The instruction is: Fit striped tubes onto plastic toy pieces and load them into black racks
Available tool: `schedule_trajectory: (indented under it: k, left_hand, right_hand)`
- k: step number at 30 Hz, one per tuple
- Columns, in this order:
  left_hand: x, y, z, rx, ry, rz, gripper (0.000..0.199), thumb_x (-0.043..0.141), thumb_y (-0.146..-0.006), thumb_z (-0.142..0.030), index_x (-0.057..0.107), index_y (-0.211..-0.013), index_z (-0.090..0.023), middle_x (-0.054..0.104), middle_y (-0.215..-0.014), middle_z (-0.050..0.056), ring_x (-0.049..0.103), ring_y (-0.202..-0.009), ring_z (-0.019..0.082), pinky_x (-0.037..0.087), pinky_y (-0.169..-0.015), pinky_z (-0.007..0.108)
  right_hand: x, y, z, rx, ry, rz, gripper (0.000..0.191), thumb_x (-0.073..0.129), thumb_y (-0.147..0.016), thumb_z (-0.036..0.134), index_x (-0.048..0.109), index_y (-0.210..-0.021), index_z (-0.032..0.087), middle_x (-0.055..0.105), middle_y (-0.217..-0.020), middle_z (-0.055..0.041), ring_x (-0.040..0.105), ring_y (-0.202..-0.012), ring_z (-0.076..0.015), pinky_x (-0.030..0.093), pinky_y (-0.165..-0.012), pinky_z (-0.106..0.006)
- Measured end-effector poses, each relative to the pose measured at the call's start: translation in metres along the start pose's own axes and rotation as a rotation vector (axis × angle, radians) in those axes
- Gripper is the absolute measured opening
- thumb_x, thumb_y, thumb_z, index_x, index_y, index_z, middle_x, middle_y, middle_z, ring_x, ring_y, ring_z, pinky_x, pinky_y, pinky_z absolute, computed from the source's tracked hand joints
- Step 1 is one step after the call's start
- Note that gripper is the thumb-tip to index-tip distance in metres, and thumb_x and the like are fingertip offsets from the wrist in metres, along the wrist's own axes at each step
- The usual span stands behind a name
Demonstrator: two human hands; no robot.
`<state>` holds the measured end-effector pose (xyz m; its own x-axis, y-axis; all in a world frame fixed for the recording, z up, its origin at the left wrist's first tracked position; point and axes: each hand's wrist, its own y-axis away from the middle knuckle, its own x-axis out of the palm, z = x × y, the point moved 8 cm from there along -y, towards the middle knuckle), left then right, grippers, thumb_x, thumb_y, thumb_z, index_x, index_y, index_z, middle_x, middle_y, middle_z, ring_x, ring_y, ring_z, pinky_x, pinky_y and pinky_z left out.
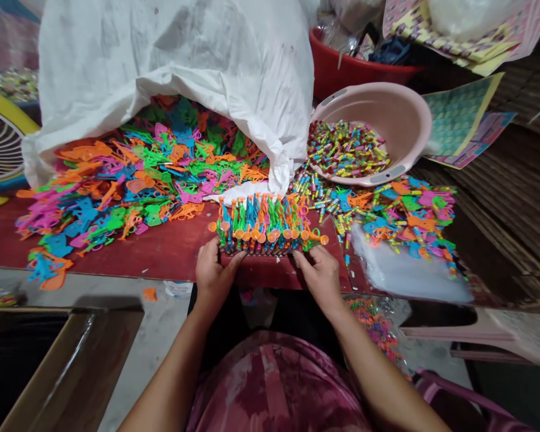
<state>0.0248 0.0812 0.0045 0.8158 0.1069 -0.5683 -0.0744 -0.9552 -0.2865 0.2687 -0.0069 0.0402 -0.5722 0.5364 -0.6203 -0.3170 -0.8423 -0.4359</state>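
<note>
A block of upright coloured plastic pieces point(265, 222) stands in packed rows at the near edge of the dark red table point(162, 259). My left hand point(215, 267) grips its left end, thumb at the near side and fingers around the corner. At the right end, my right hand point(318, 270) holds it the same way. Behind and to the left, loose plastic pieces point(162, 168) spill from a large white sack point(180, 42). Small wrapped tubes point(346, 147) fill part of a pink basin point(409, 126) at the right, and more lie in front of it.
Clear plastic bags point(409, 270) lie at the table's right, beneath a mixed pile of pieces point(414, 213). A yellow and blue fan point(4, 138) is at the far left. A red tub point(351, 69) stands behind the basin. An open box point(67, 360) sits at lower left.
</note>
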Motion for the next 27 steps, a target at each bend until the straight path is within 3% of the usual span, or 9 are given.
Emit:
schedule_trajectory:
  k: [18, 27]
  left_hand:
    - [-0.001, 0.001, -0.003, 0.012, 0.003, 0.01, 0.031, 0.067, -0.083, -0.042, 0.061, -0.105, -0.022, 0.066, -0.102, 0.005, 0.056, -0.098, 0.025, 0.045, -0.086, 0.037]
    - [0.001, 0.001, -0.002, 0.041, -0.011, 0.041, 0.029, 0.061, -0.086, -0.044, 0.06, -0.104, -0.022, 0.063, -0.093, 0.003, 0.053, -0.089, 0.023, 0.042, -0.078, 0.033]
  right_hand:
    - [0.006, 0.0, 0.006, -0.088, 0.065, 0.056, 0.031, 0.051, -0.096, 0.03, 0.046, -0.067, 0.022, 0.048, -0.068, 0.0005, 0.047, -0.066, -0.0161, 0.033, -0.063, -0.029]
    - [0.008, 0.004, 0.011, -0.213, 0.162, 0.006, 0.035, 0.053, -0.095, 0.024, 0.041, -0.062, 0.022, 0.047, -0.063, 0.0009, 0.046, -0.059, -0.0143, 0.032, -0.058, -0.028]
